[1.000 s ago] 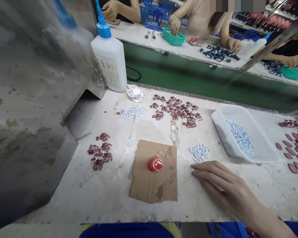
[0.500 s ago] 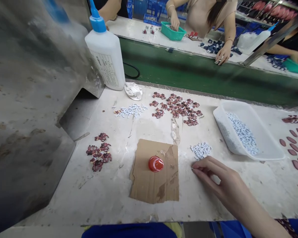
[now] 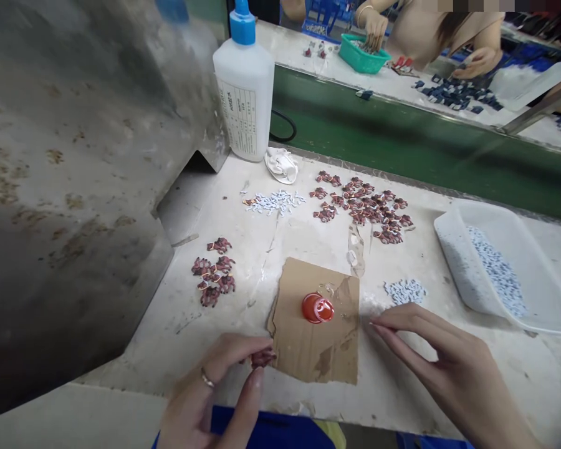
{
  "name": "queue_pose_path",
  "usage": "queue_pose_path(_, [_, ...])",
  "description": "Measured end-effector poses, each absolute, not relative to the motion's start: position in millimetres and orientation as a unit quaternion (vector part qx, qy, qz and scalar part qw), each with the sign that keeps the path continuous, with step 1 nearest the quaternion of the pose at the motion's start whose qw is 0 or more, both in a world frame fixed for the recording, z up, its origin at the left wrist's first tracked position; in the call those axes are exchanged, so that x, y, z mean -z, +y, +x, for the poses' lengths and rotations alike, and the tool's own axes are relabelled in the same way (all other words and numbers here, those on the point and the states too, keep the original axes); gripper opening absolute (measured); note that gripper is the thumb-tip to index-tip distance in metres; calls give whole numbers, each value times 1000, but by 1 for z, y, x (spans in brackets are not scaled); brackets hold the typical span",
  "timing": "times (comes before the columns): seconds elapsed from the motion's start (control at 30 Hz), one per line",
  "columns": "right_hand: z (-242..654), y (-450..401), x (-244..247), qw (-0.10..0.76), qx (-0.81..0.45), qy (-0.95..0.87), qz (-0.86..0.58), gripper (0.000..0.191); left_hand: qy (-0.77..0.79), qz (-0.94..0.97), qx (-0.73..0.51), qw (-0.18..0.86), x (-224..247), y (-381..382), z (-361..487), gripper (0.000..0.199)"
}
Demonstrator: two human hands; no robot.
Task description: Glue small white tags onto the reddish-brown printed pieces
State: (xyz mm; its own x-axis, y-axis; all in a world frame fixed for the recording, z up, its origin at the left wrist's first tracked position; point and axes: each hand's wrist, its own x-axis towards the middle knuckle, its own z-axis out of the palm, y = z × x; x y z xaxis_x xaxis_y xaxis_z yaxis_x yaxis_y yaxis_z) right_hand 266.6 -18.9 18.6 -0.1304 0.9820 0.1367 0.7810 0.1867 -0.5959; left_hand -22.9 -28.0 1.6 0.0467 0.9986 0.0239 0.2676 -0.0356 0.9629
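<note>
The left hand [image 3: 187, 399] pinches one small dark reddish-brown moulded figure [image 3: 262, 358] between thumb and forefinger, at the near left edge of the cardboard; whether the figure touches the cardboard, I cannot tell. The right hand [image 3: 462, 355] has its thumb and forefinger tips very near to each other, low over the table; if they hold a tiny piece, this is too small for me to tell.

Under both hands I see a stained whitish table [image 3: 308, 240]. To the left of the left hand, and beyond it, stands a big grey metal housing [image 3: 75, 187] with rusty spots. Beyond the right hand, to its right, is a translucent white plastic bin [image 3: 540, 268]. Far ahead of the left hand, a white plastic bottle [image 3: 247, 93] with blue cap stands upright, and a crumpled white cloth [image 3: 281, 166] lies at its base.

Between the two hands lies a torn square of brown cardboard [image 3: 294, 337], bearing a shiny red round piece [image 3: 316, 307]. More such figures make a large group [image 3: 371, 212] beyond both hands and a smaller group [image 3: 224, 264] ahead of the left one. The smallest, pale blue-white slivers [image 3: 404, 292], are heaped just ahead of the right fingertips.
</note>
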Motion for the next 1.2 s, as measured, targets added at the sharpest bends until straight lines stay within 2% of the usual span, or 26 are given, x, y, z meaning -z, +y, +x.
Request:
queue_pose_path(0.2, [233, 1, -26, 317, -235, -723, -567, 18, 498, 684, -374, 378, 3, -19, -30, 33])
queue_pose_path(0.33, [226, 8, -25, 322, -223, -735, -555, 17, 537, 654, -384, 370, 4, -24, -30, 28])
queue_pose_path(0.43, [224, 9, -23, 315, -213, -745, -548, 16, 532, 646, -401, 372, 2, -25, -28, 21])
queue_pose_path(0.67, [224, 6, -23, 308, -213, -747, -550, 19, 477, 678, -419, 370, 4, -14, -25, 34])
queue_pose_path(0.87, [228, 4, -24, 302, -224, -731, -569, 18, 428, 721, -430, 335, -2, -4, -23, 29])
queue_pose_path(1.1, [240, 2, -13, 224, -158, -783, -558, 16, 419, 717, -443, 336, 0, -4, -15, 27])
queue_pose_path(1.2, [241, -1, -15, 226, -164, -776, -566, 17, 417, 718, -429, 356, 0, -3, -12, 30])
